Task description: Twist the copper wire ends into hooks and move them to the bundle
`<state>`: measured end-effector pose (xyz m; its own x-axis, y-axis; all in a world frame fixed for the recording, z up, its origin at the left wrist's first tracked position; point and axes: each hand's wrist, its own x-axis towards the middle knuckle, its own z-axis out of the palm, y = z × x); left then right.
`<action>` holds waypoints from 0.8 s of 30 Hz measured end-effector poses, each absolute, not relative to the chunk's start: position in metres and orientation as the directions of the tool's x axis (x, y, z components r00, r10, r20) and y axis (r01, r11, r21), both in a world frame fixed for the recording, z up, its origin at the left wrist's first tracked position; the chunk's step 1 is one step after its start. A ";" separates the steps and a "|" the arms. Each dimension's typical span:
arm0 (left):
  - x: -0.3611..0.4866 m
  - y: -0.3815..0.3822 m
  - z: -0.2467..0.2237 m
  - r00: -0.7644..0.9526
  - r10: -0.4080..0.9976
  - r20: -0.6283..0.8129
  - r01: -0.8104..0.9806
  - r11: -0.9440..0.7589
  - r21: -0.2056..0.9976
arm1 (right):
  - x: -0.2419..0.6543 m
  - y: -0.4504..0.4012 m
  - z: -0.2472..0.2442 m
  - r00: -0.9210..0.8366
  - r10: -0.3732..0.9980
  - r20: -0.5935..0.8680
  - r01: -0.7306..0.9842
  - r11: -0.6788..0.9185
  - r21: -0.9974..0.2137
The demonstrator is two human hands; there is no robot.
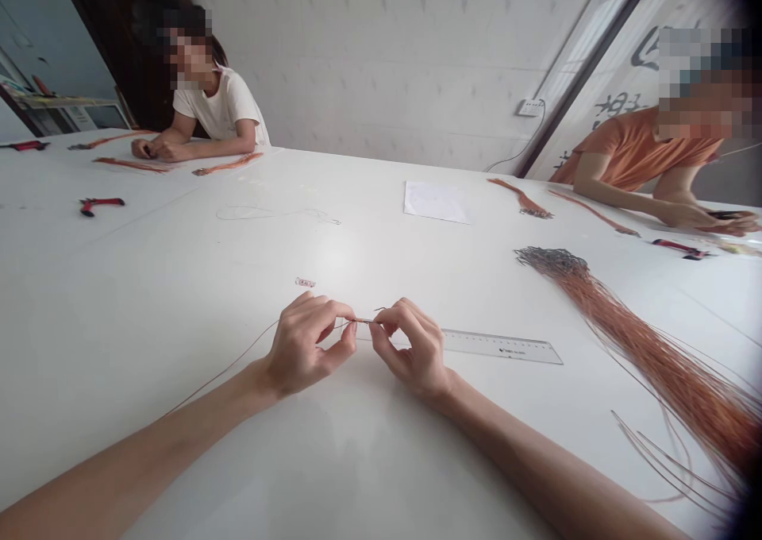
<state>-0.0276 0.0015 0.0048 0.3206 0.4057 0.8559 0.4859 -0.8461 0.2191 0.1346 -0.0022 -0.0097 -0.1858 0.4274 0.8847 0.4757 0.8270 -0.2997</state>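
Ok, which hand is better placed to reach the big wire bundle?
Likely the right hand: the wire bundle lies on that side, farther from the left hand. Both pinch a thin strand.

On the worktop (267, 476), the left hand (309, 337) and right hand (417, 345) hold a wire (363, 321) between them, a label (305, 283) just beyond the left one and a ruler (506, 346) reaching out to the right from behind the other. A wire bundle (648, 333) lies to the right, and a paper sheet (436, 201) farther back, right of centre. Pliers (102, 204) lie far left, before one co-worker (229, 111) at the far side; another co-worker (643, 155) leans on the far right.
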 end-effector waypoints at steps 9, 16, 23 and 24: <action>-0.028 0.002 0.004 0.321 0.411 0.853 0.485 -0.845 0.225 | 0.135 -0.002 -0.011 -0.192 0.416 0.889 0.468 0.835 -0.290; -0.028 0.002 0.003 0.321 0.414 0.852 0.484 -0.845 0.228 | 0.134 -0.002 -0.009 -0.194 0.414 0.890 0.471 0.835 -0.285; -0.028 0.002 0.003 0.321 0.408 0.854 0.483 -0.847 0.223 | 0.134 -0.002 -0.009 -0.196 0.419 0.887 0.472 0.833 -0.289; -0.028 0.002 0.003 0.322 0.407 0.855 0.484 -0.847 0.220 | 0.134 -0.002 -0.009 -0.195 0.418 0.887 0.472 0.833 -0.288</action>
<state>-0.0283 0.0019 0.0027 0.3221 0.4065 0.8550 0.4840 -0.8469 0.2204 0.1343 -0.0022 -0.0094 -0.1954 0.4178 0.8873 0.4717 0.8332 -0.2885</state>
